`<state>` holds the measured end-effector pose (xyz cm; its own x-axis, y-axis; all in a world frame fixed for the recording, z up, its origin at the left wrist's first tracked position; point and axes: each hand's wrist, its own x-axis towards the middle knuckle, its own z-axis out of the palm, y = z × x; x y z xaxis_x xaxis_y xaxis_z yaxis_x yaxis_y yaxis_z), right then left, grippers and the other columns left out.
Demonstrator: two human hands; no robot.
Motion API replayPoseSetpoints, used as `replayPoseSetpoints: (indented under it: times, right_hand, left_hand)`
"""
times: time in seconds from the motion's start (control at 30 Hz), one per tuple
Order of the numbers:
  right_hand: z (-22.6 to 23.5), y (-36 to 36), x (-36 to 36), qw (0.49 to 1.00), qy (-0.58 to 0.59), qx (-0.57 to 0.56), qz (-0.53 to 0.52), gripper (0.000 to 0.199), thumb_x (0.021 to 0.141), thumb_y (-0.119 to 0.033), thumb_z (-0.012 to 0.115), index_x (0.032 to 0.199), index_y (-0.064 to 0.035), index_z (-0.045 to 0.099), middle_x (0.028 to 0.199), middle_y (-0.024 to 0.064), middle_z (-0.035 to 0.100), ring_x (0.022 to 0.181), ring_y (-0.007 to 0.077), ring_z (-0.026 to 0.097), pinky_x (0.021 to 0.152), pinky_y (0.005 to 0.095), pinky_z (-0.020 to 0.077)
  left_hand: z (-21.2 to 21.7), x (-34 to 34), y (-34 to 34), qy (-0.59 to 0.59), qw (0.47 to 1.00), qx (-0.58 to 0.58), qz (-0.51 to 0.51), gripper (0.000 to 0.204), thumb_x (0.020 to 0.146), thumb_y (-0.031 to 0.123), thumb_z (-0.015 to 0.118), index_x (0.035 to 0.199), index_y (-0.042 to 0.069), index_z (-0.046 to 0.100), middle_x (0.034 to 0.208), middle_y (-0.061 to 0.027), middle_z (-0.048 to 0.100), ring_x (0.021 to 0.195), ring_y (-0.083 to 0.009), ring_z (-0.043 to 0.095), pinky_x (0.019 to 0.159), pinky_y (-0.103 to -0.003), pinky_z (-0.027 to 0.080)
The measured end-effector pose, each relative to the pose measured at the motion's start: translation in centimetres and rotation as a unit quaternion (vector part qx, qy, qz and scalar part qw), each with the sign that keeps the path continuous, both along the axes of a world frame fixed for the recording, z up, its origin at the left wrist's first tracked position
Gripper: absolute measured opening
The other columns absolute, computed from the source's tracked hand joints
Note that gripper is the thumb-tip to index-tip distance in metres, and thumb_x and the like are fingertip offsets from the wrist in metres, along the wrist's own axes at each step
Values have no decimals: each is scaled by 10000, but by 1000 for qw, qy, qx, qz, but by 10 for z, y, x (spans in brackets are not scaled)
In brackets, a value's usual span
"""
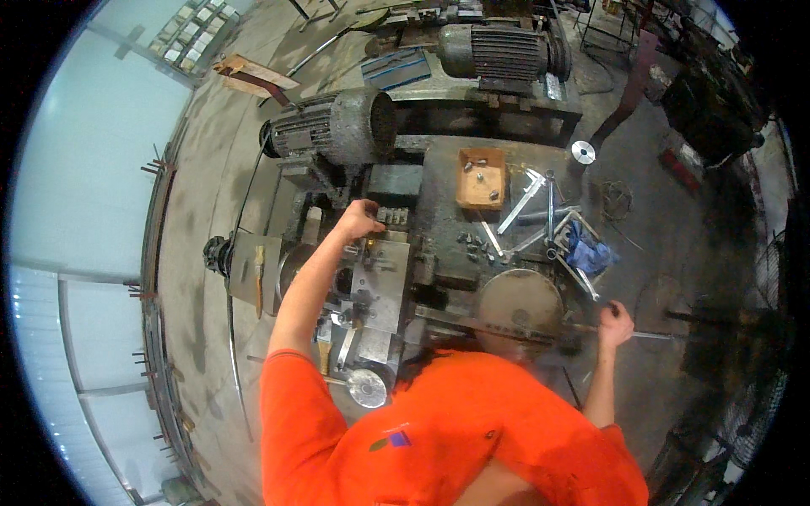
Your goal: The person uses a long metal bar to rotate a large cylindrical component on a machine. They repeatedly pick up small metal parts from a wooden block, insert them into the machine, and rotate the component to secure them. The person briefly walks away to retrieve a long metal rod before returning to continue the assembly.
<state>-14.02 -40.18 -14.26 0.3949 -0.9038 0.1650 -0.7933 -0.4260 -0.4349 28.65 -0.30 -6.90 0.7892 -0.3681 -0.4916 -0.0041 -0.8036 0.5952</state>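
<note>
Dressed in an orange shirt [472,413] and leaning over workshop machinery, with a round silver knob [368,388] near the left sleeve. Reaching out at the right with the right hand [617,325], fingers curled inward, just beside a silver rod [658,336]; cannot tell what, if anything, is held. Stretching farther forward with the left hand [360,221], fingers bent close together at a ridged metal block [395,217], just past the far edge of a flat metal plate [384,291]; cannot tell whether gripping or only touching.

Across to a grimy metal tabletop [440,181], with a wide round disc [521,304] at its near edge, small metal pieces [477,246] toward its near left corner, a blue cloth [591,255] and a wrench [551,207] along its right edge, a caliper [523,201] left of the wrench, and a tan open box [482,198] toward its far edge. Near the far right corner, a flat silver ring [583,153].

Beyond, to a ribbed motor [325,126], then a second motor [498,55]; farthest off, to stacked pale blocks [194,34] at upper left.
</note>
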Motion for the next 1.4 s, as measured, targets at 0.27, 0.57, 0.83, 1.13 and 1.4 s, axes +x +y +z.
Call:
replayPoseSetpoints:
  times: [0.27,0.57,0.83,1.13,1.4]
  right_hand:
    - [0,1,-1,1000,4,12,-6,257,616,-236,569,819,-134,689,729,122,635,702,315,601,649,384,464]
    - [9,8,3,1000,10,17,-7,275,624,-258,566,832,-126,689,759,118,644,723,319,604,676,377,465]
    - [14,6,9,988,-60,99,106,278,652,-154,559,882,-43,667,821,143,653,801,263,623,745,329,461]
    - [162,275,181,768,-228,170,573,321,584,-91,597,896,-22,632,839,121,633,789,230,605,738,306,471]
    - [119,447,278,780,68,-41,621,193,519,-211,585,625,-69,661,768,138,605,808,319,528,729,377,444]
  left_hand:
    - [0,5,1,65,997,-17,39,616,581,32,756,1136,-54,502,812,-141,634,740,-189,602,642,-314,471]
    - [17,-6,10,-181,979,36,-88,638,585,170,760,1128,-49,505,820,-156,642,783,-254,624,688,-348,479]
    - [139,-77,89,-116,971,-202,-60,490,774,165,645,1181,-38,462,809,-77,625,726,-112,574,659,-256,458]
    - [107,-193,381,-228,911,-166,300,399,759,25,577,1152,6,515,835,-100,636,697,-126,575,613,-238,441]
    - [-46,-311,653,-237,871,-11,430,365,818,298,519,936,-42,580,726,-141,623,589,-189,550,578,-304,428]
